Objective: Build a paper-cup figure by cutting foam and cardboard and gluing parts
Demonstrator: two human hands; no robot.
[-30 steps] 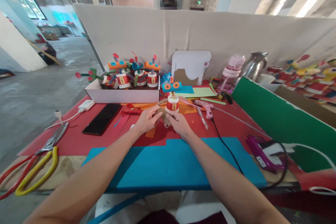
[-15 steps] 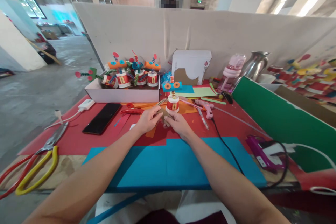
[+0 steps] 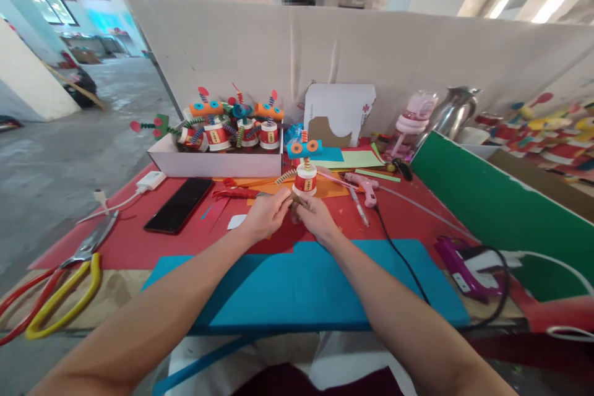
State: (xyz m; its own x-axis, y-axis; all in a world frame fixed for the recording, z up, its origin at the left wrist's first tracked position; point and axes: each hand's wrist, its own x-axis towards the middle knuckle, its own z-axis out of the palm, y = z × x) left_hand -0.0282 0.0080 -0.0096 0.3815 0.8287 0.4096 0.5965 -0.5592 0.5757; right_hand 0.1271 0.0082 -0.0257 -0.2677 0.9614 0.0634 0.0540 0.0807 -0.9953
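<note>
Between my two hands is a small piece of brown cardboard (image 3: 299, 199), seen nearly edge-on. My left hand (image 3: 270, 213) pinches its left side, and my right hand (image 3: 315, 216) closes on its right side; some fingers are hidden. Just beyond them stands a paper-cup figure (image 3: 305, 180) with a red band, a blue rolled-paper head with orange eyes, and coiled paper strips. A pink glue gun (image 3: 366, 189) lies to the right, with a pen (image 3: 359, 207) beside it. Left of my hands are red-handled scissors (image 3: 236, 192) and a white scrap (image 3: 237, 221).
A white box (image 3: 213, 164) holds several similar cup figures. A black phone (image 3: 179, 205) and large shears (image 3: 83, 260) lie left. At right are a green board (image 3: 487, 210), a purple power block (image 3: 464, 269) and the glue gun's cord (image 3: 403, 257). Blue sheets (image 3: 297, 291) cover the table's front.
The cardboard has tilted from showing its flat face to nearly edge-on. My left hand has shifted slightly right, uncovering more of the white scrap and scissors. The view has moved a little.
</note>
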